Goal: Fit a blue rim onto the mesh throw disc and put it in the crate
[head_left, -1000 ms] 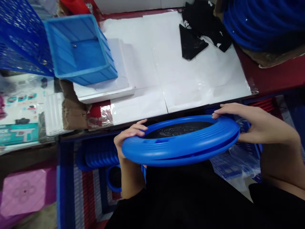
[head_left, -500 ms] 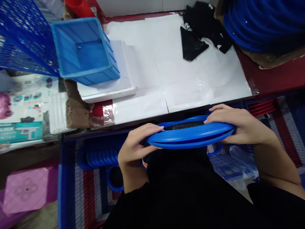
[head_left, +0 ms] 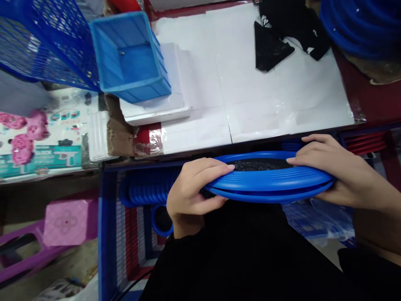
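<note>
Fingers (head_left: pixel 216 169) of left hand (head_left: pixel 191 194) and right hand (head_left: pixel 332 173) clamped on blue ring (head_left: pixel 269 184), just below white tabletop (head_left: pixel 250 96). Left of tabletop, toy box (head_left: pixel 40 156); lettering blurred, unreadable.

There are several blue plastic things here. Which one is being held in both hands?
The flat blue ring with the black middle, gripped by the left hand and right hand. The blue bin and mesh basket sit untouched.

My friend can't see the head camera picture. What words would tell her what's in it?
Two bare hands, left hand and right hand, squeeze a blue ring with black mesh by its opposite edges. Behind it, a white-covered table bears a blue basket and black cloth.
</note>
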Motion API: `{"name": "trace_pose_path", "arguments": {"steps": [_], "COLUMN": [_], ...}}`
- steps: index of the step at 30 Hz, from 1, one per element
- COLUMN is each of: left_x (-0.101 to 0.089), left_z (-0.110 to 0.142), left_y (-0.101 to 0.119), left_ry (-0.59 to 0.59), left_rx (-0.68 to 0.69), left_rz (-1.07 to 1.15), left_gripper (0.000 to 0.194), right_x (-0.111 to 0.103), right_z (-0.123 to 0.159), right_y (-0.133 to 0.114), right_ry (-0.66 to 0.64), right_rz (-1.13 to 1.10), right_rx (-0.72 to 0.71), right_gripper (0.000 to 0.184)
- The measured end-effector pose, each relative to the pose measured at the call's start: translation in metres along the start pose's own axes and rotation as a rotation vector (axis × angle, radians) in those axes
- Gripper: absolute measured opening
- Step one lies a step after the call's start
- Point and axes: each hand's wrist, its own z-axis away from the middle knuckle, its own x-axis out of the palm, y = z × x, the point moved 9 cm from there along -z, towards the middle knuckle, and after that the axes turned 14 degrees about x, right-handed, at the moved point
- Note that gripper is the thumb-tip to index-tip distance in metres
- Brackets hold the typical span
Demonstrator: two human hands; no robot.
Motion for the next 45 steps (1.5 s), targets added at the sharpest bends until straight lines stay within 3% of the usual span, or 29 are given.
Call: {"name": "trace_pose_path", "arguments": {"steps": [4, 10, 16, 22, 26, 35, 38, 43, 45], "left_x": [0.003, 0.012, 0.013, 0.008, 0.011, 0.010, 0.008, 0.009, 0.014], "left_z": [-0.012, -0.030, -0.027, -0.024, -0.023, -0.022, -0.019, -0.016, -0.017], "left_y": [0.017, 0.025, 0.021, 0.018, 0.018, 0.022, 0.018, 0.008, 0.006], "left_ry": [-0.034, -0.158, -0.132, -0.077, -0.126, -0.065, -0.091, -0.089, -0.097], "left_rx": [0.098, 0.150, 0.177, 0.200, 0.138, 0.145, 0.131, 0.108, 0.129], "left_rz": [-0.048, -0.162, -0.121, -0.042, -0.081, -0.139, -0.137, -0.052, -0.023], "left_gripper": [0.058, 0.063, 0.054, 0.048, 0.043, 0.040, 0.042, 0.047, 0.050], "right_x": [-0.003, -0.001, 0.006, 0.014, 0.017, 0.019, 0.024, 0.031, 0.030], "right_z": [-0.002, -0.007, -0.004, -0.004, -0.003, -0.003, -0.007, -0.009, -0.006], "right_y": [-0.004, -0.008, -0.005, -0.011, -0.010, -0.007, -0.006, -0.002, -0.001], "right_ry": [-0.009, -0.026, -0.012, -0.010, 0.001, 0.036, 0.034, -0.029, -0.055], "right_rz": [0.009, 0.021, -0.009, 0.042, 0.025, -0.036, -0.047, -0.083, -0.118], "right_rx": [-0.010, -0.006, 0.026, -0.028, -0.012, -0.006, -0.012, 0.028, 0.058], "right_gripper": [0.047, 0.042, 0.050, 0.054, 0.040, 0.026, 0.032, 0.059, 0.056]}}
